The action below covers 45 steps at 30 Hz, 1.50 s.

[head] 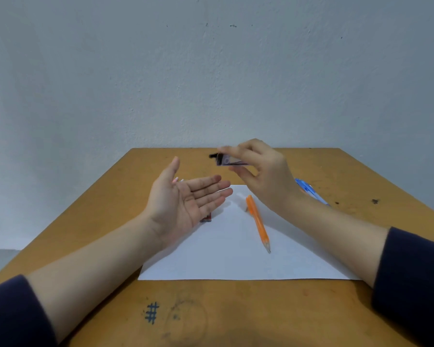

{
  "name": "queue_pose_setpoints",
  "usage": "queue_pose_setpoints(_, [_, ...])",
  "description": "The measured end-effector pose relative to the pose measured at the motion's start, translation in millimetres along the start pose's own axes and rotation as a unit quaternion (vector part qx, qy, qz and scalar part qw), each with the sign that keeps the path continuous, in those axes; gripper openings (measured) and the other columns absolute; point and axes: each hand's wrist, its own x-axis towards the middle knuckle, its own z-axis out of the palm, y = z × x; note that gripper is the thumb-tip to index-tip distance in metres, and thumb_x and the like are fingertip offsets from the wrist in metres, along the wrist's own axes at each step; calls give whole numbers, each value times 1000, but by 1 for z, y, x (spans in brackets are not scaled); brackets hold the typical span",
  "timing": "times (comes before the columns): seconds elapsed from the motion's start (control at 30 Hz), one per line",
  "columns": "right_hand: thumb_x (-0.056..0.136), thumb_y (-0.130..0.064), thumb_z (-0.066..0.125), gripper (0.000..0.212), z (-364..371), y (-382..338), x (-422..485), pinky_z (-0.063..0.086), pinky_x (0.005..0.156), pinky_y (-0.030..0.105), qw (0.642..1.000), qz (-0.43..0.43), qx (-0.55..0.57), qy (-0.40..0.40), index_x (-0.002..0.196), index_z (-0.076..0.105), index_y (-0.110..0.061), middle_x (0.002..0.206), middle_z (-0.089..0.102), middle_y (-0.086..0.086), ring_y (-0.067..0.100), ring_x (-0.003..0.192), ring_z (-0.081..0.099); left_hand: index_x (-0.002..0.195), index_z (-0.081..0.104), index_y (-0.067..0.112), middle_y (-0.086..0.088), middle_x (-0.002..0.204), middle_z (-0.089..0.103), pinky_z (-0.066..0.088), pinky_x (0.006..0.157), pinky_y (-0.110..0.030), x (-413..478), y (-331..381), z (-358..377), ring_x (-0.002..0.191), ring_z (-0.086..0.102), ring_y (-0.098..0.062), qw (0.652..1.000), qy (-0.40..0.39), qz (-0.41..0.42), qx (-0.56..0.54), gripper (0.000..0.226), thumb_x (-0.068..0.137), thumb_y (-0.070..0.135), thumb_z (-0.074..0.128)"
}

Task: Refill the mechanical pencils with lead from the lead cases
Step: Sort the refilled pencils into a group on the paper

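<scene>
The right hand (263,176) pinched a small lead case (227,160) between thumb and curled fingertips. It held the case level in the air above the far part of the table (236,311), black cap end pointing left. The case bore a pale label, too blurred to read.

The left hand (183,204) lay spread, palm up, fingers straight and pointing right. It was lower than the case and a little left of it, and held nothing. A small pink and white bit (176,180) showed just past its thumb; what it was I could not tell.

Under the left fingers, at the left edge of a white sheet of paper (236,259), a red and dark object (206,217) peeped out, mostly hidden.

An orange mechanical pencil (258,222) lay on the paper between the two forearms, tip toward the near edge, touching neither hand. A blue pencil (308,190) lay to the right, off the paper and partly hidden behind the right wrist.

The paper covered the middle of the table, with bare wood on the left, the right and along the near side. On the near strip a hash mark (152,312) was drawn in dark ink, beside faint scribbles. The far edge of the table met a plain grey wall (211,71). Dark sleeves (411,276) covered both arms.
</scene>
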Motion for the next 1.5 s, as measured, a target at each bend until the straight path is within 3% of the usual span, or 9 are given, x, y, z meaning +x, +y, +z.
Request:
queue_pose_setpoints(0.07, [81, 1, 68, 37, 2, 5, -1, 49, 64, 40, 996, -70, -55, -3, 114, 69, -15, 88, 65, 5, 20, 79, 61, 126, 50, -11, -28, 122, 60, 44, 101, -40, -1, 2, -1, 115, 59, -38, 1000, -9, -9, -21, 83, 94, 62, 27])
queue_pose_setpoints(0.17, [82, 4, 67, 40, 3, 4, -2, 50, 66, 40, 989, -118, -85, 2, 118, 66, -13, 94, 70, 2, 21, 85, 65, 126, 48, -12, -30, 123, 59, 41, 104, -42, -1, 2, -2, 116, 58, -41, 999, -17, -25, -45, 86, 92, 64, 29])
queue_pose_setpoints(0.4, [85, 7, 58, 58, 1, 0, 0, 50, 74, 37, 986, -130, -103, 8, 137, 41, -14, 89, 68, 2, 18, 87, 65, 127, 47, -14, -31, 124, 58, 42, 105, -43, -1, 3, -3, 117, 57, -41, 997, -21, -33, -65, 88, 91, 65, 28])
queue_pose_setpoints(0.6, [82, 6, 60, 32, 5, 12, -5, 52, 75, 40, 982, -135, -135, 2, 107, 71, -10, 103, 71, 4, 25, 96, 66, 128, 46, -15, -32, 124, 57, 44, 104, -44, -1, 3, -2, 119, 56, -41, 997, -23, -41, -64, 90, 91, 65, 27])
queue_pose_setpoints(0.7, [81, 6, 64, 36, 3, 11, -5, 51, 73, 39, 983, -121, -138, 2, 113, 69, -11, 98, 71, 1, 22, 92, 66, 128, 46, -15, -32, 123, 57, 41, 104, -42, -1, 3, -2, 118, 56, -41, 997, -17, -45, -67, 88, 93, 64, 27])
queue_pose_setpoints(0.83, [85, 3, 60, 56, 1, 4, -2, 49, 71, 36, 988, -91, -126, 12, 135, 46, -16, 84, 68, 0, 19, 79, 63, 127, 46, -15, -32, 123, 58, 42, 104, -41, -2, 3, -1, 117, 57, -41, 997, -13, -50, -63, 87, 93, 63, 26])
queue_pose_setpoints(1.0, [80, 9, 61, 37, 3, 10, -5, 49, 73, 34, 983, -123, -139, 0, 108, 71, -12, 99, 71, 1, 22, 90, 65, 127, 47, -15, -32, 123, 58, 42, 103, -41, -2, 4, -1, 116, 58, -41, 996, -7, -52, -65, 88, 93, 64, 25])
queue_pose_setpoints(1.3, [76, 10, 68, 38, 4, 10, -6, 52, 69, 37, 988, -97, -117, -6, 107, 72, -11, 98, 71, 2, 23, 88, 66, 126, 49, -14, -31, 122, 59, 44, 102, -41, -3, 4, -1, 115, 58, -40, 996, -3, -53, -65, 83, 95, 60, 27])
queue_pose_setpoints(1.5, [75, 10, 69, 39, 4, 8, -6, 52, 66, 37, 989, -93, -112, -4, 108, 71, -12, 98, 71, 2, 23, 86, 66, 119, 54, -12, -29, 117, 63, 52, 90, -41, -3, 4, 1, 107, 64, -37, 998, 13, -42, -43, 64, 99, 46, 35])
